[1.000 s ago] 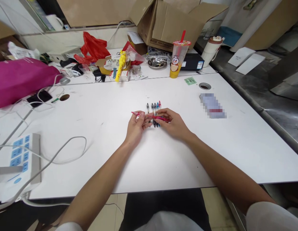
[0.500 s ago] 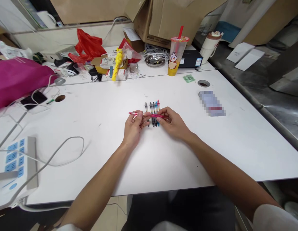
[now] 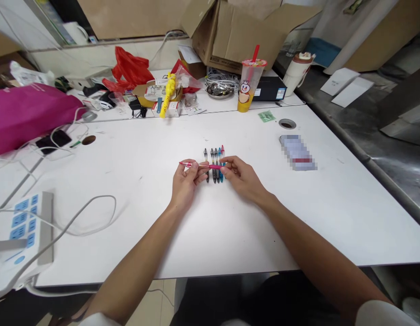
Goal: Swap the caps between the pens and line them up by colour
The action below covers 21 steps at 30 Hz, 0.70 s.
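Left hand [image 3: 187,184] pinches a pink pen [image 3: 200,165] between thumb and fingers; right hand [image 3: 242,177] grips its far end, above a row of pens [image 3: 214,175].

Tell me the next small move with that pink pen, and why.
Probably lay the pink pen down alongside the row of pens: the left hand and right hand hold it crosswise over that row, and the white table has bare space just beside it.

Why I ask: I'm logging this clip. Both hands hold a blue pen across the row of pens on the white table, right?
The pen held by the left hand and right hand is pink, not blue, as the head view shows.
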{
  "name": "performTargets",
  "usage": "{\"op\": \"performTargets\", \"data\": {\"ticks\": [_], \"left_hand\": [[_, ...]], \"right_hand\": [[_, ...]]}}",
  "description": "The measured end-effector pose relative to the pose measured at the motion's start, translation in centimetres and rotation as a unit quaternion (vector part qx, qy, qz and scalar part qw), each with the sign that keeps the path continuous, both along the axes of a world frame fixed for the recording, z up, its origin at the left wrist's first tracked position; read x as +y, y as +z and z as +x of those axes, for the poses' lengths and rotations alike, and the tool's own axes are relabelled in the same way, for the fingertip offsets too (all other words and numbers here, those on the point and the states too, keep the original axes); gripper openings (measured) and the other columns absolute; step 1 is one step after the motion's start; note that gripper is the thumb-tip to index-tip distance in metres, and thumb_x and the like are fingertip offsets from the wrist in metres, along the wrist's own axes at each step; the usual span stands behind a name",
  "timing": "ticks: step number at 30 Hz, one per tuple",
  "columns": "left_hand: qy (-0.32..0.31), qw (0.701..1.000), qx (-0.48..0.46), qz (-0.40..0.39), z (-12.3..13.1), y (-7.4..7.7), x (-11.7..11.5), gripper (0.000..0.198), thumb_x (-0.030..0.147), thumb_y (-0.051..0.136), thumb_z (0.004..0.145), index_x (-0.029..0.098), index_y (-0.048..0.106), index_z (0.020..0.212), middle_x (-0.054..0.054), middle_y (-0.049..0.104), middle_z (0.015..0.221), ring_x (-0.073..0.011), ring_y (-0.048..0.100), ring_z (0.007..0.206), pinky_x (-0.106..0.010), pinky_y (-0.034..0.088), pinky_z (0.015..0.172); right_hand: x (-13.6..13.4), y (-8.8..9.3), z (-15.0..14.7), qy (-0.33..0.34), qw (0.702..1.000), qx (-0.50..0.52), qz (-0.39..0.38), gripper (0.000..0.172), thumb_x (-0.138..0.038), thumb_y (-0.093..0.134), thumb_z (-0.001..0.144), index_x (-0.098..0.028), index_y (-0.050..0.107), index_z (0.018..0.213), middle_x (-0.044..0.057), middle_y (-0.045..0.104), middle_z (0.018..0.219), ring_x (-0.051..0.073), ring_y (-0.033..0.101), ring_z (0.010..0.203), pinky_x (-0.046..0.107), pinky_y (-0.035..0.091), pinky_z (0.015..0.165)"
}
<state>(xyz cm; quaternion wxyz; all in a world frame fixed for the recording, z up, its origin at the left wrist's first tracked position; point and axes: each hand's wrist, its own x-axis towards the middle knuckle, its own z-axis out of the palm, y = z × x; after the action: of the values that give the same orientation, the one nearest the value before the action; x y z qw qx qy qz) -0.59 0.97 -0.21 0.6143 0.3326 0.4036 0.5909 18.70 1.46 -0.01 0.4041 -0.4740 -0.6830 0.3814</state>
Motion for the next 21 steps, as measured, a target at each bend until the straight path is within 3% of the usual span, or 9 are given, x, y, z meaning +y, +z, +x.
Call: {"op": "performTargets", "data": {"ticks": [2,5,9,13,17,21], "left_hand": [[0.002,1.0,0.002,-0.001,-0.05,-0.05,0.05,0.031,0.04,0.079,0.087,0.02,0.058,0.098,-0.01,0.08,0.103,-0.0168,0.077,0.09,-0.023,0.059,0.074],[-0.007,1.0,0.012,0.0,-0.12,0.02,0.01,0.03,0.04,0.079,0.087,0.02,0.058,0.097,-0.01,0.079,0.104,-0.0172,0.077,0.091,-0.023,0.059,0.075],[0.003,1.0,0.024,-0.001,-0.19,0.09,0.03,0.032,0.042,0.08,0.086,0.02,0.059,0.098,-0.011,0.08,0.104,-0.0183,0.077,0.092,-0.024,0.06,0.075],[-0.003,0.999,0.034,0.006,-0.2,-0.02,0.09,0.031,0.042,0.08,0.086,0.021,0.059,0.097,-0.011,0.08,0.105,-0.0201,0.077,0.096,-0.025,0.06,0.074],[0.004,0.999,0.032,0.006,-0.2,-0.1,0.09,0.03,0.041,0.078,0.088,0.021,0.059,0.099,-0.011,0.08,0.104,-0.0203,0.077,0.095,-0.024,0.06,0.073],[-0.012,1.0,0.028,0.007,-0.26,-0.08,0.03,0.029,0.039,0.078,0.088,0.021,0.059,0.098,-0.01,0.079,0.104,-0.0195,0.077,0.093,-0.025,0.06,0.073]], "right_hand": [[-0.01,0.07,-0.01,0.007,1.0,-0.005,-0.006,0.029,-0.05,0.057,0.097,-0.023,0.063,0.1,0.002,0.063,0.083,0.015,0.053,0.068,0.029,0.039,0.06],[-0.04,0.09,-0.02,0.008,0.998,-0.032,-0.046,0.041,-0.055,0.046,0.101,-0.022,0.063,0.084,-0.001,0.053,0.065,0.014,0.044,0.057,0.03,0.033,0.055],[0.0,-0.07,0.07,0.016,0.999,-0.019,-0.022,0.033,-0.055,0.057,0.096,-0.023,0.064,0.096,-0.001,0.06,0.074,0.014,0.048,0.062,0.029,0.036,0.058],[0.09,-0.18,0.19,0.009,0.998,-0.043,-0.044,0.043,-0.057,0.045,0.101,-0.022,0.064,0.083,-0.002,0.05,0.062,0.014,0.041,0.056,0.03,0.032,0.055],[0.01,0.01,0.17,0.02,0.999,-0.035,-0.029,0.035,-0.056,0.055,0.097,-0.023,0.064,0.09,0.0,0.058,0.072,0.015,0.046,0.062,0.029,0.036,0.059],[-0.13,0.12,0.01,0.029,0.996,-0.048,-0.069,0.047,-0.058,0.042,0.101,-0.022,0.064,0.08,-0.003,0.046,0.06,0.013,0.038,0.054,0.029,0.031,0.054]]}}
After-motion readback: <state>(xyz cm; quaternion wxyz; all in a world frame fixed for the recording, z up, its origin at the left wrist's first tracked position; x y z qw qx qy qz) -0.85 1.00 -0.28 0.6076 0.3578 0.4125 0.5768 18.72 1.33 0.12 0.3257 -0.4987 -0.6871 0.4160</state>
